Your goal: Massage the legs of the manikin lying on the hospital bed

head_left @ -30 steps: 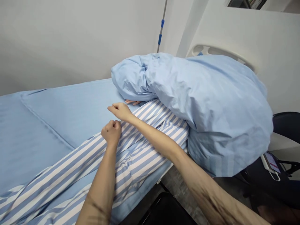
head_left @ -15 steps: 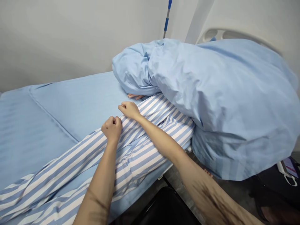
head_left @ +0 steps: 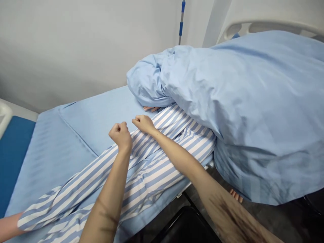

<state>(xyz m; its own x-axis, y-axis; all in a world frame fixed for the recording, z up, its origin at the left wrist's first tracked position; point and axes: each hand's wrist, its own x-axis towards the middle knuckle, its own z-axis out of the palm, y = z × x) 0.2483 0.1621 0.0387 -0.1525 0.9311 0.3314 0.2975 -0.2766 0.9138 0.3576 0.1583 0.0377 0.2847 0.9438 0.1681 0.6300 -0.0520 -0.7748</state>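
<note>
Both fists are over the legs of a person in blue-and-white striped trousers (head_left: 154, 175), who lies on a light blue bed (head_left: 83, 121). My left hand (head_left: 121, 135) is closed near the upper edge of the far trouser leg, and nothing shows in it. Closed as well, my right hand (head_left: 143, 123) rests at the thigh, just right of my left hand, with nothing visible inside. A light blue quilt (head_left: 202, 81) covers the person's upper body. The person's fingers (head_left: 151, 109) show from under it.
A bed end (head_left: 5, 116) and dark blue mattress (head_left: 15, 158) are at the left. The headboard (head_left: 278, 25) is at the upper right. A blue-and-grey pole (head_left: 181, 27) stands by the wall. A black chair (head_left: 188, 226) is below the bed's near side.
The view has shifted toward the foot of the bed, so the bed end and the person's bare ankle now show. My left fist has moved slightly farther from the trouser leg.
</note>
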